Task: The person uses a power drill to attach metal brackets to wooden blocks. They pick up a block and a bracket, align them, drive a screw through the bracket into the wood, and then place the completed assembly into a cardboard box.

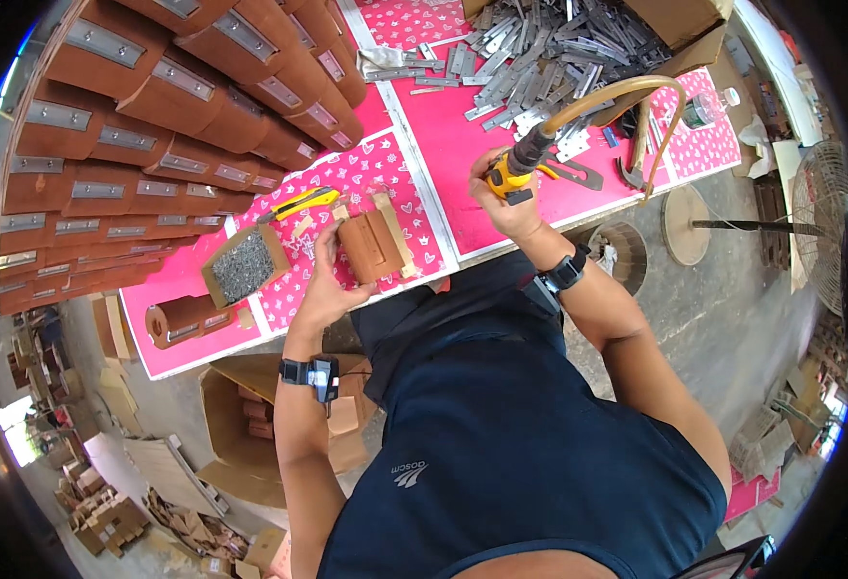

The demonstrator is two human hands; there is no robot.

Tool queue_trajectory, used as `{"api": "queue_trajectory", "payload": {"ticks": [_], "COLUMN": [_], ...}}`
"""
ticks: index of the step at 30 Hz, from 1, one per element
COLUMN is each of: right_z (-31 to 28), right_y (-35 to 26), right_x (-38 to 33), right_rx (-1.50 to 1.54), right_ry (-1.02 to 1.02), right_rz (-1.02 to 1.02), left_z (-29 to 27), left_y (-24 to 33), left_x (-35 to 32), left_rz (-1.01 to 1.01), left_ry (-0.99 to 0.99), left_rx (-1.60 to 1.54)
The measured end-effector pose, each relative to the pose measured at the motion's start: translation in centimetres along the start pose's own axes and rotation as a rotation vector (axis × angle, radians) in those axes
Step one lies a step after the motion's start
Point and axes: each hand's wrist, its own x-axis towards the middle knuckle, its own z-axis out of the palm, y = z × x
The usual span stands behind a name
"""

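My left hand (323, 291) has its thumb along the near edge of a reddish-brown grooved block (370, 247) and its fingers at the left side, gripping it against the table. Pale wooden strips (394, 234) border the block on its right. My right hand (513, 207) is wrapped round a yellow and black power screwdriver (512, 176), raised over the table to the right of the block. A tan hose or cord (626, 85) curves away from the tool. Beyond the block lies a yellow utility knife (302, 204).
Brown curved pieces with metal plates (184, 77) are stacked high at the left. A box of small screws (242, 266) and a loose brown piece (187, 321) sit left of my left hand. Metal hinges (549, 58) are heaped at the back. A hammer (633, 172) lies at the right.
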Motion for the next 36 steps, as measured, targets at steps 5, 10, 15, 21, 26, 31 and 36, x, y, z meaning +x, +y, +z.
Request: {"api": "queue_trajectory", "payload": {"ticks": [5, 10, 15, 21, 26, 31, 36], "right_z": [0.0, -0.3, -0.1, -1.0, -1.2, -2.2, -1.7], "right_y": [-0.1, 0.1, -0.1, -0.3, 0.2, 1.5, 0.3], "right_x": [0.1, 0.4, 0.6, 0.3, -0.2, -1.4, -1.6], "right_rx": [0.042, -0.006, -0.012, -0.088, -0.002, -0.066, -0.007], "right_ry": [0.026, 0.03, 0.035, 0.059, 0.101, -0.038, -0.016], "right_rz": [0.029, 0.022, 0.008, -0.017, -0.017, -0.093, -0.192], "left_z": [-0.4, -1.1, -1.2, -0.6, -1.1, -0.1, 6.6], "left_y": [0.1, 0.9, 0.5, 0.8, 1.6, 10.1, 12.7], "left_x": [0.4, 1.1, 1.6, 1.0, 1.1, 4.9, 16.5], "left_rz": [-0.038, -0.084, 0.004, -0.014, -0.113, 0.193, 0.247], "left_ry": [-0.043, -0.096, -0.16, -0.169, -0.216, -0.146, -0.256], "left_rx": [0.024, 0.246, 0.19, 0.19, 0.171, 0.758, 0.742]}}
